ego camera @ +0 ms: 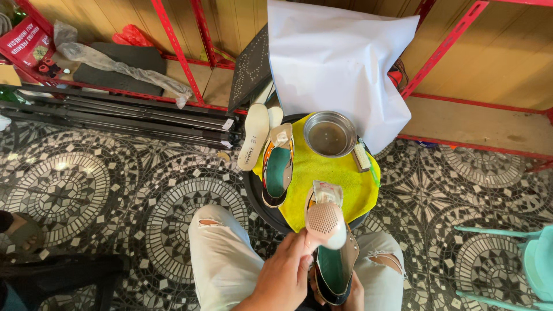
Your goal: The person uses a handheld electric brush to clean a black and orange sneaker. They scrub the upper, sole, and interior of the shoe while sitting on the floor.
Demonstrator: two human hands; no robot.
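At lower centre of the frame, left hand [285,276] grips a pink perforated brush [326,223] over the shoe [335,266] that right hand [351,295], fingers mostly hidden, cups from below; the shoe could slip off the lap.

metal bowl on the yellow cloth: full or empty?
Not empty. The metal bowl stands upright on the yellow cloth and holds a shallow layer of murky liquid, well below the rim. What the liquid is, cannot tell.

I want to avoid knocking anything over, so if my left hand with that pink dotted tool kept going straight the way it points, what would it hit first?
The left hand points up the picture with the pink tool. First in line is probably the wrapped packet in the near shoe, then the yellow cloth and metal bowl; depth is unclear.
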